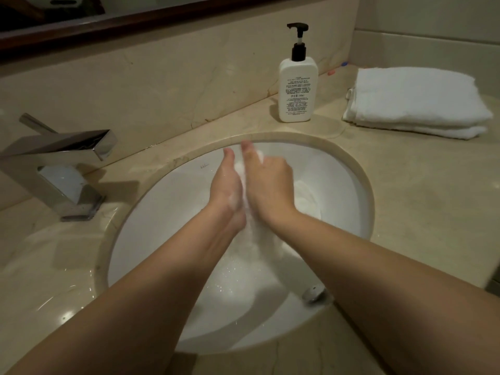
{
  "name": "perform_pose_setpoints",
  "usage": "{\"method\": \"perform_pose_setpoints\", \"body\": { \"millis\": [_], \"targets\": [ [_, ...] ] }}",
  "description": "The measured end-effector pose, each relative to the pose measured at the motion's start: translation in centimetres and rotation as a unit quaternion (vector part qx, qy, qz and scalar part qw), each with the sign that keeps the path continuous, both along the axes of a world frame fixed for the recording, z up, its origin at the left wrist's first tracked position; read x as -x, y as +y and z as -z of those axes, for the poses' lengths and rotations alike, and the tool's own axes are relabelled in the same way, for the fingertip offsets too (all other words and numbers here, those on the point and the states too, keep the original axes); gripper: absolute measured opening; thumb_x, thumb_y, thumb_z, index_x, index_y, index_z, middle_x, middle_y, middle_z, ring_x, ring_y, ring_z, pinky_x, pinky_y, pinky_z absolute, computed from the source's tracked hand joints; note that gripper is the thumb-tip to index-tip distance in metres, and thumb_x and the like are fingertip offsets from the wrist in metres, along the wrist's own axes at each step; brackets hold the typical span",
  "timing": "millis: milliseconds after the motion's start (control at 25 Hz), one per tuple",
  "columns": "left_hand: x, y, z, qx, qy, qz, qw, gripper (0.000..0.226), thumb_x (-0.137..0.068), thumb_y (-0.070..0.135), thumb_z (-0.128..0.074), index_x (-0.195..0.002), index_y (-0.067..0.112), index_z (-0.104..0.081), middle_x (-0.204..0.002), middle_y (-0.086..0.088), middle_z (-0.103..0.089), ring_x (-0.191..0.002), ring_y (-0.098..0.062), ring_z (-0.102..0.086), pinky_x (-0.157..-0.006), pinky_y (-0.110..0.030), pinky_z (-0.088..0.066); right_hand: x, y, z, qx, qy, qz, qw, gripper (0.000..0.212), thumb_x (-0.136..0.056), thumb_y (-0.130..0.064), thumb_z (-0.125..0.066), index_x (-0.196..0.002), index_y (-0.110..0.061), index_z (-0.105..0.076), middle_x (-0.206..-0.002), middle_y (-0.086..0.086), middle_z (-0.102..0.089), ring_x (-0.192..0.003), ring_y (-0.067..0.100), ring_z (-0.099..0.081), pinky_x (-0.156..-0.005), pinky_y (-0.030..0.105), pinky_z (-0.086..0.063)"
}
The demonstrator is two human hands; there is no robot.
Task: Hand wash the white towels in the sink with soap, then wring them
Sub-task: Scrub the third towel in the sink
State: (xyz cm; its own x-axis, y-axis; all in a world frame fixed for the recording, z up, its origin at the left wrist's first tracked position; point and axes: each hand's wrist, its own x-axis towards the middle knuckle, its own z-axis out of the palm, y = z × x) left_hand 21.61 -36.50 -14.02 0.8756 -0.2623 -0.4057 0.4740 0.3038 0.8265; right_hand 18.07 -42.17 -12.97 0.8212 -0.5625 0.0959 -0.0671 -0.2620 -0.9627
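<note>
1. Pressed together over the middle of the sink (349, 169): left hand (226, 185) and right hand (266, 185), palms facing, a wet white towel (259, 239) sandwiched between them.
2. Left fingers held straight and together, flat against the cloth.
3. Right fingers blurred, seemingly bent over the towel's upper end; exact grip impossible to tell.
4. Hung down from the hands into the basin, with more white cloth bunched against the right wall of the bowl.
5. Stood upright on the worktop behind the basin's far rim: white pump soap bottle (297, 87).
6. Lay folded at the worktop's far right corner: dry white towels (416, 101), well apart from the sink.
7. Mounted at the worktop's left edge: chrome tap (58, 161).
</note>
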Motion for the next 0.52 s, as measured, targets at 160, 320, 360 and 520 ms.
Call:
{"method": "perform_pose_setpoints", "body": {
  "millis": [160,320,360,520],
  "targets": [
    [0.3,-0.2,-0.4,-0.004,-0.012,0.007,1.0,0.061,-0.1,0.066,-0.041,-0.077,0.015,-0.064,-0.067,-0.007,-0.073,-0.061,-0.017,-0.072,-0.063,-0.027,-0.054,0.1,-0.2,0.1,0.017,-0.039,0.003,0.999,0.062,-0.1,-0.053,-0.049,-0.049,-0.02,-0.039,-0.049,-0.004,-0.044,-0.05,0.015,-0.045,-0.056,0.03,-0.033],
    [0.2,0.2,-0.4,-0.023,-0.027,0.048,0.998,0.071,-0.103,0.065,-0.034,-0.07,0.015,-0.074,-0.07,-0.006,-0.075,-0.063,-0.016,-0.073,-0.07,-0.026,-0.059,0.0,-0.3,-0.2,0.019,-0.022,0.012,1.0,0.062,-0.101,-0.054,-0.047,-0.05,-0.02,-0.041,-0.051,-0.003,-0.046,-0.058,0.02,-0.049,-0.061,0.03,-0.033],
    [0.4,-0.1,-0.6,-0.032,-0.023,0.068,0.997,0.073,-0.1,0.068,-0.036,-0.082,0.011,-0.078,-0.085,-0.011,-0.078,-0.077,-0.022,-0.076,-0.082,-0.033,-0.059,-0.4,-1.0,-0.5,-0.02,-0.015,0.046,0.999,0.062,-0.101,-0.054,-0.047,-0.051,-0.018,-0.04,-0.052,-0.001,-0.045,-0.057,0.02,-0.048,-0.062,0.031,-0.034],
    [-0.4,-0.2,0.0,0.014,-0.017,0.025,0.999,0.062,-0.104,0.059,-0.04,-0.076,0.01,-0.064,-0.067,-0.007,-0.071,-0.06,-0.018,-0.07,-0.059,-0.024,-0.055,0.4,0.1,0.2,-0.001,-0.025,0.001,1.0,0.061,-0.099,-0.054,-0.051,-0.051,-0.017,-0.042,-0.054,0.001,-0.049,-0.056,0.02,-0.052,-0.056,0.031,-0.035]
  ]
}}
